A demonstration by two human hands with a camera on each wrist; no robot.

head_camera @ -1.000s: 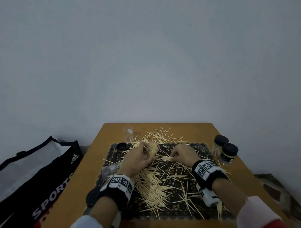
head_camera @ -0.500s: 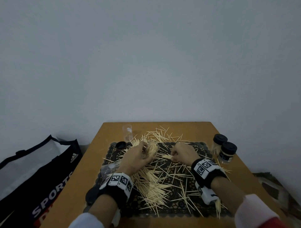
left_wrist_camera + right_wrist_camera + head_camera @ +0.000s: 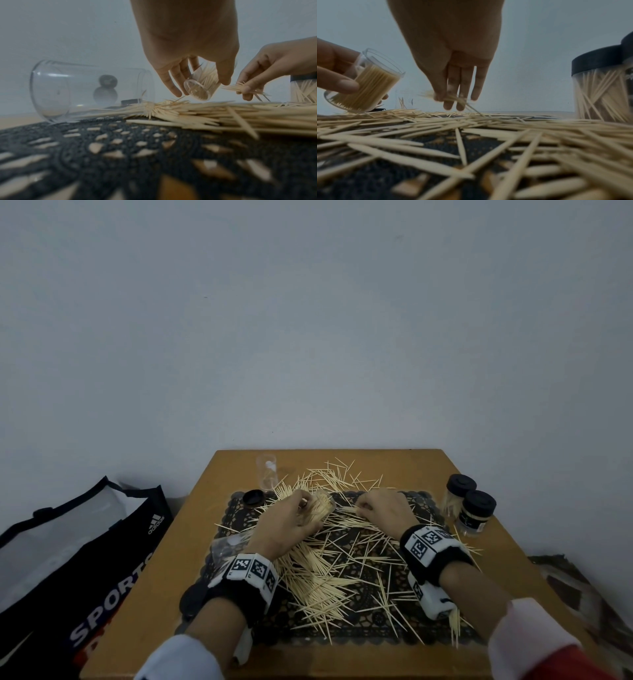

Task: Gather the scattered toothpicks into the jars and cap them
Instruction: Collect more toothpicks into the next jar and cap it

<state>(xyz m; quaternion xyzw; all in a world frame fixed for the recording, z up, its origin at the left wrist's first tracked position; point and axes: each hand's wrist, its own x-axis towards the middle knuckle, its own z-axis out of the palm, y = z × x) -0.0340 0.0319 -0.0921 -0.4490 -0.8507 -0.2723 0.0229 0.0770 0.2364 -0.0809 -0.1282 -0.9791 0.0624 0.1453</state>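
My left hand grips a small clear jar packed with toothpicks, tilted with its mouth toward the right; the same jar shows just above the mat. My right hand pinches a small bunch of toothpicks close to the jar's mouth. Loose toothpicks lie scattered over the dark lace mat. Two filled jars with black caps stand at the right. An empty clear jar stands at the back left, and another empty jar lies on its side.
A loose black cap sits at the mat's back left corner; another black cap lies near my left wrist. The wooden table stands against a pale wall. A black sports bag sits on the floor to the left.
Both hands have stayed nearly in place. The right hand has drawn its pinched toothpicks slightly closer to the tilted jar.
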